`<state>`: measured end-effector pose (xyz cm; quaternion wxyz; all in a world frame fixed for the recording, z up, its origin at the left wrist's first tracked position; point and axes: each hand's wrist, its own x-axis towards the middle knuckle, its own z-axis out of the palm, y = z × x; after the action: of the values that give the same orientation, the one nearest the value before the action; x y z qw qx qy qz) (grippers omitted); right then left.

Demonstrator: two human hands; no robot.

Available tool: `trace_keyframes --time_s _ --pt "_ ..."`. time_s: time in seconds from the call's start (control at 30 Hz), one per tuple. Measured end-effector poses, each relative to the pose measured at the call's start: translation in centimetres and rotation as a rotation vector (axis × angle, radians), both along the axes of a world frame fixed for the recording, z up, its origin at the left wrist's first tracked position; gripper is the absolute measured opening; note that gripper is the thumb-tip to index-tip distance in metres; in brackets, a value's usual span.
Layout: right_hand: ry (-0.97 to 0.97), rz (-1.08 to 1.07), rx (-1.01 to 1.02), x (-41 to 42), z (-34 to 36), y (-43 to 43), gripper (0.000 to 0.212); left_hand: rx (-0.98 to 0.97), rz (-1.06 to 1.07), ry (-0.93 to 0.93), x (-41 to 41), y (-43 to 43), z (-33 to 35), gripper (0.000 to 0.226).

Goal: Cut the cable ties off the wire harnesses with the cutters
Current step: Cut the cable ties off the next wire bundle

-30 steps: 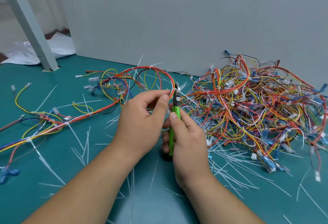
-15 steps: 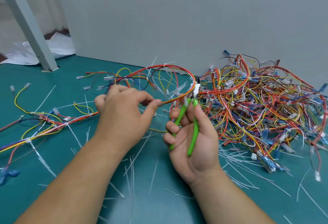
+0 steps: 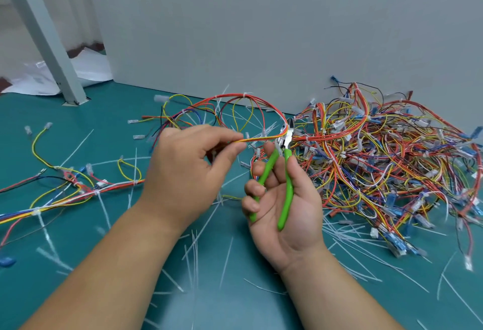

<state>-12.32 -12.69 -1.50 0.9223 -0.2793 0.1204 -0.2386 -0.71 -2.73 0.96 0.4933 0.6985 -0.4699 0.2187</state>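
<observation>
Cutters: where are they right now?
Head view, centre-right: the green-handled cutters sit in the right hand, tip at the wire harness the left hand pinches, beside the harness pile.

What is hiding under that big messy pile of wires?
White cut ties poke out from under the pile of wires, lying on the teal table. Whatever lies beneath its middle is covered.

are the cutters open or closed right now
Open. The cutters show green handles spread in a V in the right hand, nose at the wire harness.

Readable text: none anywhere in the frame.
White sheet [image 3: 35,81], upper left: bluish marks, too blurred to read.
</observation>
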Motion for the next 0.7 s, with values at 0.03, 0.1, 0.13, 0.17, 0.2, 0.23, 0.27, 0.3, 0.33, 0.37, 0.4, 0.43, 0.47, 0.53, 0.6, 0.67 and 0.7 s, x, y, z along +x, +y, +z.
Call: trace_keyframes --time_s 0.03,0.1,0.13,0.17,0.2,0.23,0.27,0.3,0.33,0.37,0.4,0.43,0.47,0.53,0.6,0.67,0.7 --pt "0.007 -0.006 -0.004 0.0 -0.1 0.0 0.036 -0.066 -0.059 0.054 -0.5 0.0 0.2 0.008" --pt "0.008 -0.016 -0.022 0.1 -0.3 0.1 0.035 -0.126 -0.258 0.306 -1.7 -0.1 0.3 0.006" --pt "0.014 -0.018 -0.037 0.2 -0.3 0.2 0.037 -0.123 -0.367 0.452 -2.3 -0.3 0.2 0.008" --pt "0.029 -0.023 -0.048 0.3 -0.4 0.3 0.043 -0.087 -0.448 0.56 -2.6 -0.5 0.0 0.007" --pt "0.053 -0.028 -0.055 0.4 -0.4 0.4 0.05 -0.037 -0.476 0.615 -2.8 -0.7 -0.3 0.004" --pt "0.083 -0.035 -0.065 0.5 -0.6 0.5 0.056 0.0 -0.464 0.637 -2.9 -0.9 -0.6 0.011" --pt "0.117 -0.044 -0.087 0.6 -0.7 0.5 0.061 0.013 -0.444 0.659 -2.8 -1.1 -0.7 0.017" --pt "0.147 -0.056 -0.118 0.6 -0.8 0.7 0.064 0.003 -0.412 0.672 -2.7 -1.3 -0.9 0.02" --pt "0.165 -0.066 -0.154 0.7 -1.0 0.8 0.066 -0.007 -0.372 0.673 -2.6 -1.4 -1.0 0.021" --pt "0.175 -0.075 -0.187 0.7 -1.1 0.9 0.068 -0.003 -0.337 0.663 -2.5 -1.4 -1.2 0.02" --pt "0.174 -0.075 -0.213 0.8 -1.2 0.9 0.068 0.01 -0.317 0.658 -2.3 -1.5 -1.3 0.018" --pt "0.164 -0.069 -0.226 0.7 -1.3 1.0 0.066 0.021 -0.311 0.652 -2.2 -1.5 -1.5 0.019" --pt "0.144 -0.059 -0.228 0.7 -1.3 1.1 0.061 0.031 -0.314 0.642 -2.2 -1.5 -1.5 0.021" --pt "0.104 -0.04 -0.225 0.6 -1.4 1.1 0.042 0.056 -0.276 0.558 -2.0 -1.5 -1.8 0.024" --pt "0.089 -0.024 -0.188 0.5 -1.4 1.1 0.035 0.087 -0.173 0.425 -1.8 -1.6 -1.8 0.025" --pt "0.094 -0.022 -0.137 0.5 -1.5 1.0 0.037 0.073 -0.148 0.434 -1.7 -1.7 -1.9 0.025" --pt "0.105 -0.024 -0.129 0.5 -1.5 1.0 0.038 0.061 -0.161 0.471 -1.7 -1.8 -2.0 0.025"
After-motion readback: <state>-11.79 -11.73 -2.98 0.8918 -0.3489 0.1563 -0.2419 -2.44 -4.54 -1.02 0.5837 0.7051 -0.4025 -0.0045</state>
